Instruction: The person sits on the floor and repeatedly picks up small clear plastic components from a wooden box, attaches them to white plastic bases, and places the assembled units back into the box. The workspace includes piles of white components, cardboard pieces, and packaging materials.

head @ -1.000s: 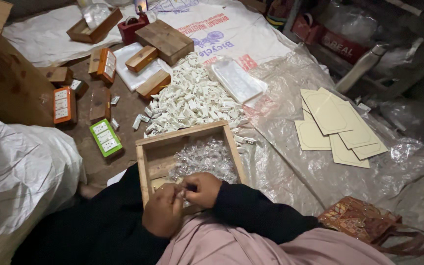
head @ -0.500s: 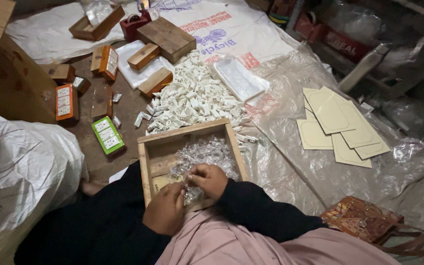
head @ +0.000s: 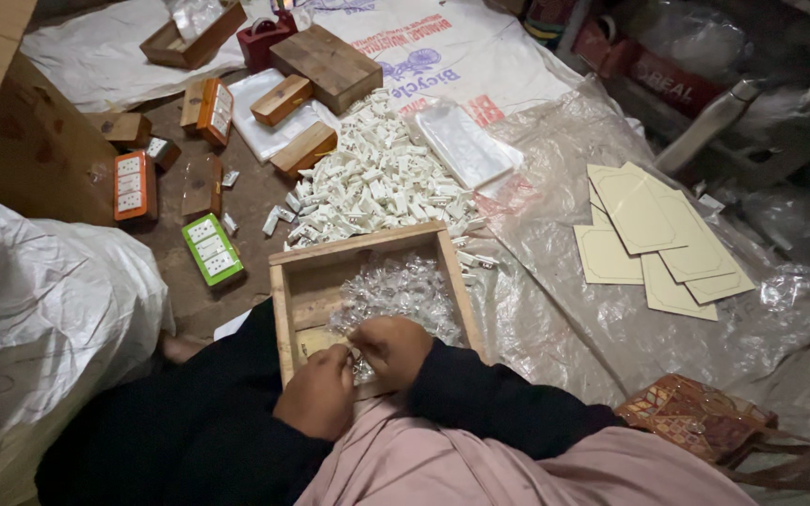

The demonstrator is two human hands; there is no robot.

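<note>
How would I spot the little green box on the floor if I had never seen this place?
Start at the open wooden tray in front of the person's hands. Look just left of it, on the bare brown floor: the green box lies flat there, with white squares in a row on its face. The similar boxes farther left and up are orange, so it is the only green one.

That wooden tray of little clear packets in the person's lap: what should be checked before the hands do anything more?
1. Wooden tray sits level against the lap: ok.
2. Clear packets all lie inside the tray: ok.
3. Left hand and right hand meet over the tray's near edge: ok.
4. What the fingertips pinch: cannot tell, too small.
5. Pile of white parts lies close beyond the tray: ok.
6. Cream cards lie flat on the plastic sheet: ok.
</note>
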